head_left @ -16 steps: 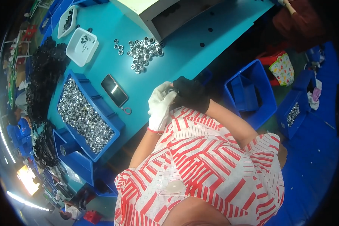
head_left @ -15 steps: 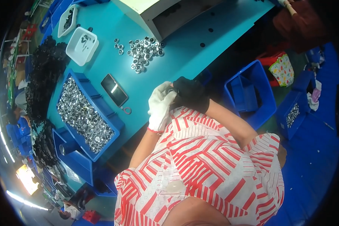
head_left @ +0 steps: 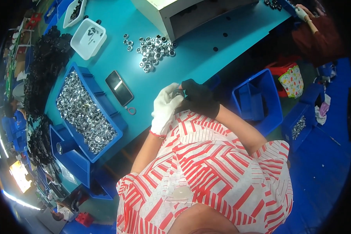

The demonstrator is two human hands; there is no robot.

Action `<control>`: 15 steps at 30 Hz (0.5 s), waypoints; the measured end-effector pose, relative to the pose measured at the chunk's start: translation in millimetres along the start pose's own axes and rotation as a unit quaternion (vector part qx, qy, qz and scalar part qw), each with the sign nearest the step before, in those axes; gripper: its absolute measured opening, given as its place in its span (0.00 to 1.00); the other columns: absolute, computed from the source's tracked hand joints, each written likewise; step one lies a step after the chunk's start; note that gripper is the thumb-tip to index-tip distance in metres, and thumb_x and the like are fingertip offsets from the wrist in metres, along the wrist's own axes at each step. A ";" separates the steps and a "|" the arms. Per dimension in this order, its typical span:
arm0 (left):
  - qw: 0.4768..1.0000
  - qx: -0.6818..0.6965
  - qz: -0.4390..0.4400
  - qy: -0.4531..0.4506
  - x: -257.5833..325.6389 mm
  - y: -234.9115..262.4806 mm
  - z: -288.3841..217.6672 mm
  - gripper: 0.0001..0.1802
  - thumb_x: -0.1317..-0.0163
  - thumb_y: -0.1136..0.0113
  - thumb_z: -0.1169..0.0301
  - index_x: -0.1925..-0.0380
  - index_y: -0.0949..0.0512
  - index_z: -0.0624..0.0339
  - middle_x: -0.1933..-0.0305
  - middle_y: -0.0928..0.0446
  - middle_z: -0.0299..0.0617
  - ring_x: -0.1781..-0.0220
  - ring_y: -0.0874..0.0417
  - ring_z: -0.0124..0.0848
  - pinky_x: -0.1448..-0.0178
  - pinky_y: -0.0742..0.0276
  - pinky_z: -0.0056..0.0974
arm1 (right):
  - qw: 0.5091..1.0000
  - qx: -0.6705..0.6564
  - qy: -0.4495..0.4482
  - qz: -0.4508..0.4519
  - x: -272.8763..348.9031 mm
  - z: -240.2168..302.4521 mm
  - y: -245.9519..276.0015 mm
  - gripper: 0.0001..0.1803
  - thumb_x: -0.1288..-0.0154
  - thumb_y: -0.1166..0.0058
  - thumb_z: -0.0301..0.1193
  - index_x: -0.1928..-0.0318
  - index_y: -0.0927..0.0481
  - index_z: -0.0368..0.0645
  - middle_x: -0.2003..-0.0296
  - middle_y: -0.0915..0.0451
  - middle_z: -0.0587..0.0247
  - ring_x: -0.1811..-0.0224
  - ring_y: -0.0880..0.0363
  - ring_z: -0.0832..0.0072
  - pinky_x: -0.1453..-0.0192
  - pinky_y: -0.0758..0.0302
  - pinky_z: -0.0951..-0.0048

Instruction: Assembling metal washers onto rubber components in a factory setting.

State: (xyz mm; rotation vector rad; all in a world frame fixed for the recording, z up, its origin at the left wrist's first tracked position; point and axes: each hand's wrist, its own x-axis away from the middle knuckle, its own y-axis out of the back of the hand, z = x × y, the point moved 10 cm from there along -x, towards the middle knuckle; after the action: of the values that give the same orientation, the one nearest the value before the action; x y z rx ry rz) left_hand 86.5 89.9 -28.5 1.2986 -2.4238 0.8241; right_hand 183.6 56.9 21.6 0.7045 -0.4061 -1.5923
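My left hand (head_left: 164, 109), in a white glove, and my right hand (head_left: 201, 98), in a black glove, meet at the table's near edge. Both have their fingers closed around a small round ring-shaped part (head_left: 178, 94), dark with a shiny rim. The fingers cover much of it. Ahead of the hands, a loose group of shiny silver ring-shaped parts (head_left: 155, 50) lies on the teal table (head_left: 191, 64). A phone (head_left: 119, 87) with a pink ring strap rests left of my hands. Farther left, a blue bin (head_left: 112, 117) is heaped with similar silver parts.
White trays (head_left: 94, 50) with black bits stand at the back left, near a pile of black material (head_left: 46, 70). A beige metal box (head_left: 162, 19) sits on the table. Blue crates (head_left: 275, 93) stand at the right. At the far right, a co-worker's gloved hand (head_left: 301, 13) shows.
The view has shifted slightly, and more of the co-worker at the upper right shows. My hands stay together; the round face of the part between them shows more plainly.
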 end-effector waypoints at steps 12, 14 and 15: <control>0.999 0.036 0.001 0.023 0.2 9.7 8.4 0.25 0.42 0.44 0.78 0.43 0.34 0.73 0.58 0.23 0.41 0.64 0.22 0.24 0.61 0.25 0.25 | 1.000 -0.014 0.000 0.016 3.0 -3.5 -12.3 0.22 0.51 0.36 0.35 0.54 0.26 0.47 0.61 0.25 0.60 0.61 0.22 0.61 0.60 0.25 0.65; 0.997 0.059 0.011 0.042 -0.9 11.3 14.8 0.25 0.41 0.44 0.77 0.43 0.35 0.74 0.57 0.23 0.43 0.64 0.21 0.26 0.60 0.23 0.27 | 0.999 -0.040 -0.027 0.020 1.1 -5.9 -7.2 0.24 0.50 0.36 0.35 0.52 0.26 0.47 0.59 0.26 0.59 0.59 0.23 0.61 0.58 0.24 0.65; 0.995 0.094 0.000 0.034 -0.7 14.8 15.5 0.24 0.40 0.44 0.76 0.44 0.34 0.75 0.57 0.23 0.45 0.64 0.20 0.28 0.59 0.21 0.29 | 0.996 -0.068 -0.044 0.042 1.1 -10.0 -8.0 0.25 0.50 0.37 0.35 0.49 0.27 0.47 0.58 0.26 0.59 0.57 0.23 0.61 0.55 0.24 0.65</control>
State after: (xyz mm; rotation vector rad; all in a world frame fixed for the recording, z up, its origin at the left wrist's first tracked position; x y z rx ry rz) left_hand 75.1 87.5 -46.6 1.3122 -2.3393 1.0997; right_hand 183.9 58.4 8.8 0.5077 -0.3832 -1.5594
